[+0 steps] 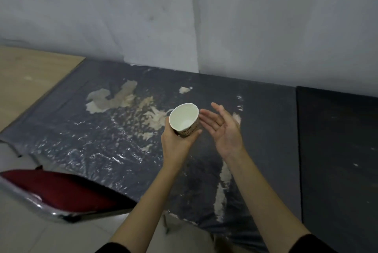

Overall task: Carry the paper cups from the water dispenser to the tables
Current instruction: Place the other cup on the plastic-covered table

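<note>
A white-lined paper cup with a brown printed outer wall (184,119) sits in the person's left hand (176,142), held above the dark, worn tabletop with pale patches where its covering has peeled (114,121). The left hand wraps the cup's lower half from beneath, thumb on its 3 o'clock side and the other fingers behind it, and the cup leans so its mouth tips toward the camera. The right hand (222,128) is at 3 o'clock of the cup, just beside it, palm open and fingers spread, gripping nothing. A red-seated chair with a shiny metal frame (61,193) stands at 8 o'clock, near the table edge, and a second, blacker tabletop (337,150) abuts at 3 o'clock.

The cup looks light and thin-walled, so a hard squeeze would likely buckle it; the rolled rim and the base are probably its stiffest parts. Whether it holds water cannot be told, though the inside looks mostly bare. A hold low around the wall, as now, seems sound; setting it down flat on its base, clear of the rough peeled patches, would likely keep it from tipping.
</note>
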